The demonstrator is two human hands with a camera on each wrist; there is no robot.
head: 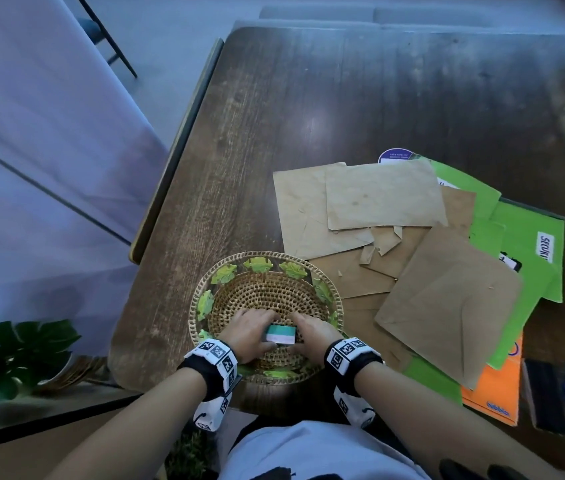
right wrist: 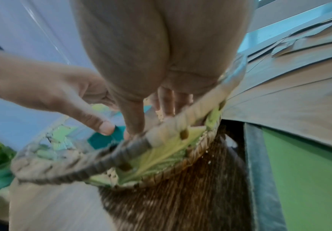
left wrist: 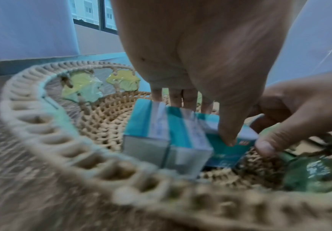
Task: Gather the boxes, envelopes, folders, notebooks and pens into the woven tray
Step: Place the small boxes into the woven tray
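Note:
A round woven tray (head: 198, 306) with green leaf trim sits at the table's near edge. Inside it, three small teal-and-white boxes (left wrist: 161, 137) stand side by side on the woven floor. My left hand (head: 263, 332) grips them from the left, thumb on the near side and fingers behind. My right hand (head: 298, 333) holds the right end of the same boxes (head: 281, 333). In the left wrist view the left thumb presses on the rightmost box. The right wrist view shows the tray rim (right wrist: 72, 168) and a bit of teal box (right wrist: 101, 140) past my right hand (right wrist: 149, 119).
Brown envelopes (head: 378, 199) lie fanned out to the right of the tray, over green folders (head: 523, 244). An orange notebook (head: 492, 393) and a dark notebook (head: 544, 396) lie at the near right. A potted plant (head: 25, 351) stands on the floor to the left.

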